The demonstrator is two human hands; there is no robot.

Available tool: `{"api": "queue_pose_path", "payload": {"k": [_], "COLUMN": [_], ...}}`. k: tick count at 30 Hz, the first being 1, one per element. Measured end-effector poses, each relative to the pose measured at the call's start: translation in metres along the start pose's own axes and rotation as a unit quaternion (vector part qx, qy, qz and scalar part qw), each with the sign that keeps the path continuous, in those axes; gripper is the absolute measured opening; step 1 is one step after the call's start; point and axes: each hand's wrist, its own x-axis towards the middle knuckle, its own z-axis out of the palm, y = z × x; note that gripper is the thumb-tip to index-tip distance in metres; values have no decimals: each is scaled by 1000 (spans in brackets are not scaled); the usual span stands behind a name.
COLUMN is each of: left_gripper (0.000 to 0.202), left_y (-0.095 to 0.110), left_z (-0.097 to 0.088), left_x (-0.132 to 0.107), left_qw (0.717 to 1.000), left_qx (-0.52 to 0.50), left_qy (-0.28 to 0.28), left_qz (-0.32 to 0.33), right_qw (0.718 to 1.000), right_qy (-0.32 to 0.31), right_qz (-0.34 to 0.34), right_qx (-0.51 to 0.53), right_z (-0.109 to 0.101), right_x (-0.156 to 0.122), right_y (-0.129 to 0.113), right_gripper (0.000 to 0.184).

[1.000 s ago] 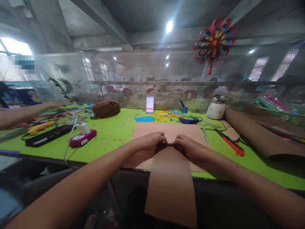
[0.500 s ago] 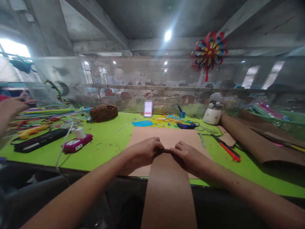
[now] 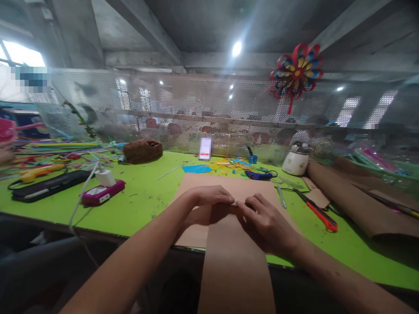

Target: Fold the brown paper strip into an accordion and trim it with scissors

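A long strip of brown kraft paper [image 3: 235,266] hangs over the table's front edge towards me, its far end folded or rolled over. My left hand [image 3: 212,195] lies palm down across that folded end, fingers stretched to the right; its thumb is hidden. On the strip's right side, my right hand [image 3: 263,218] is closed with thumb and forefinger at the fold, the other fingers curled. The two hands' fingertips nearly meet. Beneath the strip lies a wide light-brown sheet [image 3: 193,218] on the green table.
To the right are a red utility knife [image 3: 322,216], a silver pen-like tool [image 3: 281,197], rolled brown paper [image 3: 347,196] and a white bottle [image 3: 296,159]. A blue glue gun [image 3: 258,175] lies ahead. A purple power strip [image 3: 103,193] with a cable sits left, near another person's hand [image 3: 5,156].
My left hand has gone from gripping the roll with bent fingers to lying flatter over it. The fold looks flatter. The view has shifted slightly, and the neighbour's hand has moved lower left.
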Motion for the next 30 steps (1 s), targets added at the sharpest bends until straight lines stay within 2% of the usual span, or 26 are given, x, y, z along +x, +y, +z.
{"api": "queue_pose_path", "payload": {"k": [3,8,12,14,16,19,21,24,30], "left_gripper": [26,26,29,31,35,38,37,35,29], "left_y": [-3,-3,-8,-8,-8,-6,-6,-8,-15], "left_z": [5,5,4,4,4,3,3,4,7], "left_x": [-3,-2,0,1,1,1,1,3,11], "left_qw": [1000,1000,999,998,997,995,992,989,986], "left_qx": [-31,-1,39,57,66,79,95,122,135], "left_qy": [1,-1,12,13,16,38,49,47,58], "left_qz": [-4,-14,7,21,36,54,64,74,78], "right_qw": [1000,998,978,951,940,881,844,829,824], "right_qy": [16,25,44,-19,-53,-170,-194,-144,-84], "right_qz": [2,30,124,187,208,249,270,294,315], "right_qx": [11,47,160,244,267,364,421,453,463], "right_z": [-1,0,-4,-8,-10,-9,-6,0,6], "right_x": [1,0,2,9,19,31,33,30,24], "right_y": [0,-3,13,27,39,49,49,47,48], "right_gripper": [33,30,27,26,38,53,53,49,39]}}
